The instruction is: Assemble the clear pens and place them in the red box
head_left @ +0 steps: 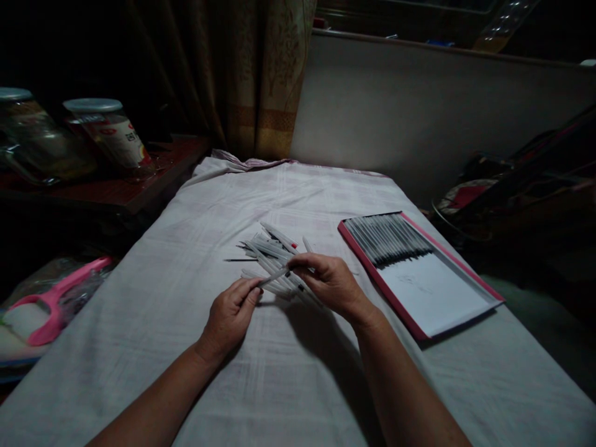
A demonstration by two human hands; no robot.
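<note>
A slim, pale pen (274,277) spans the gap between my two hands, slightly tilted. My left hand (233,310) pinches its lower left end. At its upper right end, the fingers of my right hand (326,279) are closed round it, hiding the tip. Just beyond and beneath lies a loose pile of similar pale pens (267,248), pointing in different directions. A thin dark refill (239,260) sticks out at the pile's left. To the right, a shallow box with red sides (379,292) holds a row of pens (388,237) with dark tips in its far part.
A white checked cloth (186,310) covers the surface. On the left, a dark red table (162,171) bears a lidded jar (114,133) and a glass jug (41,139). A pink handle (51,304) stands near the cloth's left edge. A curtain (251,74) hangs behind.
</note>
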